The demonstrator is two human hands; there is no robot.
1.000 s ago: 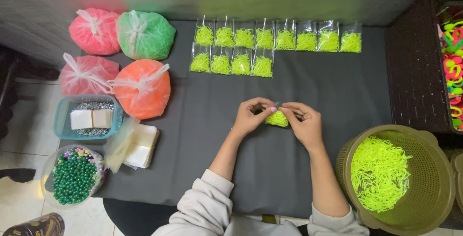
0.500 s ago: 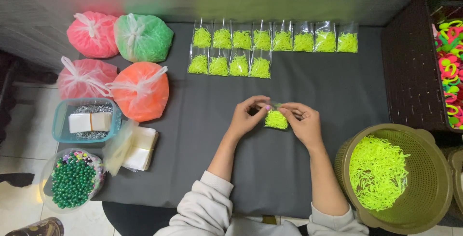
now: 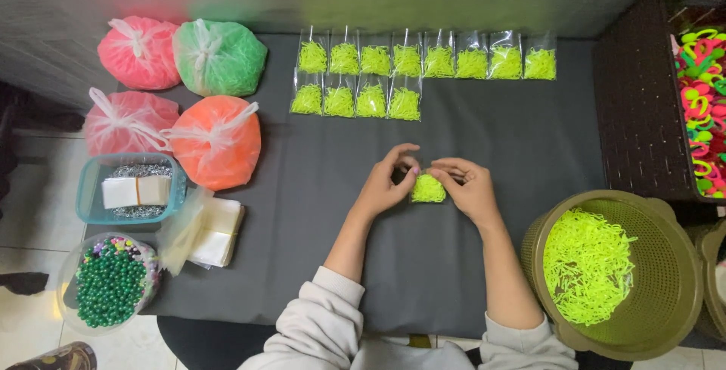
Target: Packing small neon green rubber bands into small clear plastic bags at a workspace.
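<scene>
Centre of frame, on the dark mat (image 3: 469, 264): small clear bag of neon-yellow bands (image 3: 428, 188), pinched shut between my left hand (image 3: 384, 185) and right hand (image 3: 470, 188), fingertips closed on its top edge, seemingly for sealing; finished bags (image 3: 423, 61) in upper rows.

Four tied bags, pink (image 3: 138, 52), green (image 3: 219, 57), pale pink (image 3: 125, 122) and orange (image 3: 218, 141), are sitting left on the dark mat (image 3: 484, 135). Filled yellow packets (image 3: 412, 60) are lying in two rows. An olive basket (image 3: 665, 324) is holding loose yellow bands (image 3: 590, 264).

The small clear bag's (image 3: 428, 188) top edge was hidden under fingertips (image 3: 409, 175); the picture's edge cut off the olive basket (image 3: 665, 294) and the hair-tie crate (image 3: 643, 113).
</scene>
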